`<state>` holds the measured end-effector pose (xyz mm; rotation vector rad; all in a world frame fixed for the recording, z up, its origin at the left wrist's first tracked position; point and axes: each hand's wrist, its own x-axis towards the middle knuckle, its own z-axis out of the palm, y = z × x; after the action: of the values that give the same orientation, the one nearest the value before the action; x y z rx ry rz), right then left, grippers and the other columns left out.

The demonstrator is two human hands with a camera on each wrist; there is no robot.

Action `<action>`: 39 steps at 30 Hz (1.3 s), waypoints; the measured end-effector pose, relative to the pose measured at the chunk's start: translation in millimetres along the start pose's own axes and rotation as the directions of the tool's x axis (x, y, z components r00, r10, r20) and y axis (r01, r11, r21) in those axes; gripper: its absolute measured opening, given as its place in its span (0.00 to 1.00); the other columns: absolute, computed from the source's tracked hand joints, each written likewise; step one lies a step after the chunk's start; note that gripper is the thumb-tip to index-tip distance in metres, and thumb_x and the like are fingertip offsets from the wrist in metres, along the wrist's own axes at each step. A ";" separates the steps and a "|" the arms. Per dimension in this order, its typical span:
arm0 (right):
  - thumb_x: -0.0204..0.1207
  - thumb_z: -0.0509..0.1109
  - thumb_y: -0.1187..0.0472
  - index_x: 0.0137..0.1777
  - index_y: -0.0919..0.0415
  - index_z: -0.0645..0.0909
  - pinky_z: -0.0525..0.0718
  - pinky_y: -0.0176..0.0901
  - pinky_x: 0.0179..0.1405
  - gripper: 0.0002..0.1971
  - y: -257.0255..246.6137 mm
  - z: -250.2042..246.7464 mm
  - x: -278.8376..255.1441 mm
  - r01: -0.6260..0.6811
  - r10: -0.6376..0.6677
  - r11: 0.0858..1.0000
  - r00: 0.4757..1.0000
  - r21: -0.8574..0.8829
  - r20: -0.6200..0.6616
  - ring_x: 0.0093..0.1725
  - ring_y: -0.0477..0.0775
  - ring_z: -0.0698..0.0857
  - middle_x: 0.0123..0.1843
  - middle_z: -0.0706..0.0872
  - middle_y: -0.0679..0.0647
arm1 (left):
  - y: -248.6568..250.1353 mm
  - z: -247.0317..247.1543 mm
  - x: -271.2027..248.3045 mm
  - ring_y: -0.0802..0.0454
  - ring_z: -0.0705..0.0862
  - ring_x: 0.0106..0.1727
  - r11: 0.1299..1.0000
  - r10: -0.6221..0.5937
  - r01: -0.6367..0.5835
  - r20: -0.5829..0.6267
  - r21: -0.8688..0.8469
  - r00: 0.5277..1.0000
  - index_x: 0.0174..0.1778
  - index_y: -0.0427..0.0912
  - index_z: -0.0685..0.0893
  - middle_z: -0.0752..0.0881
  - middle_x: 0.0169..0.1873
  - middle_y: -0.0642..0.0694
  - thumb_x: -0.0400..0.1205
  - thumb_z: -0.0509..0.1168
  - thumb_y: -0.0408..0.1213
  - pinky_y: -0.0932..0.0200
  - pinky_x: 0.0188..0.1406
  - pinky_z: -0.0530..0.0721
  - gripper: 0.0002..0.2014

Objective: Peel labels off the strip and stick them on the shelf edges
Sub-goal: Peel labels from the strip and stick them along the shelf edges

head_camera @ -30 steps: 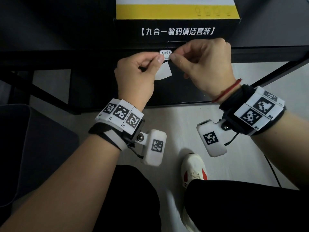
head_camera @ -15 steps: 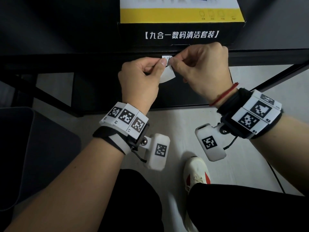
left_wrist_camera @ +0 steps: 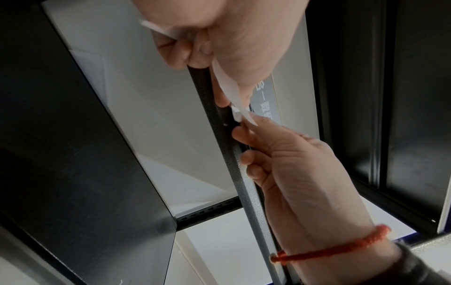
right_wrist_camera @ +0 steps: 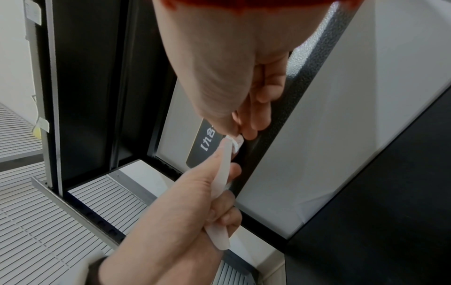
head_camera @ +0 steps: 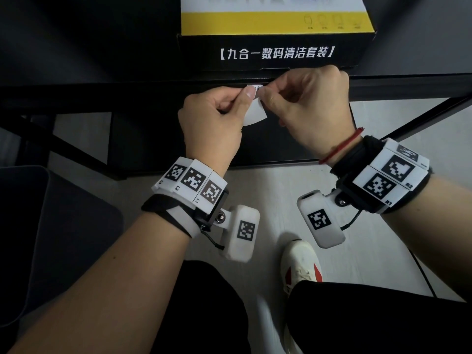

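A small white handwritten label [head_camera: 253, 88] sits against the black shelf edge [head_camera: 127, 92], just below the box. My right hand [head_camera: 265, 94] pinches the label [left_wrist_camera: 236, 113] between thumb and forefinger. My left hand [head_camera: 245, 98] pinches the white backing strip [head_camera: 255, 113], which curls down from the label. In the right wrist view the strip [right_wrist_camera: 222, 173] runs from the label [right_wrist_camera: 236, 143] through the fingers of my left hand [right_wrist_camera: 183, 202]. Both thumbs cover most of the label. I cannot tell whether it is stuck to the edge.
A black and yellow box [head_camera: 275, 34] with white print stands on the shelf right behind the hands. Black frame bars [head_camera: 421, 116] slope below the shelf. A dark bin [head_camera: 51, 238] stands at the lower left. My white shoe [head_camera: 301, 264] is on the pale floor.
Both hands stay at the shelf edge. The thumbs have closed in over the label, so less of it shows now. The head view has shifted slightly.
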<state>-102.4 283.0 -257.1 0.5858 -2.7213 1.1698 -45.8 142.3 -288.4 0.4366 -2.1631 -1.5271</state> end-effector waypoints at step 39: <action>0.75 0.74 0.40 0.34 0.56 0.91 0.87 0.44 0.44 0.20 -2.6 -0.6 4.0 0.002 -0.005 0.998 0.998 -0.066 -0.055 0.27 0.48 0.87 0.25 0.85 0.45 | 10.1 -4.6 1.1 0.60 0.91 0.30 0.998 -0.019 0.022 -0.036 0.067 0.999 0.40 0.51 0.96 0.89 0.25 0.60 0.79 0.75 0.50 0.58 0.43 0.92 0.09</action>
<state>-105.0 280.6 -253.8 0.5418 -2.6999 1.0744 -44.3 141.4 -277.3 0.5061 -2.1936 -1.4499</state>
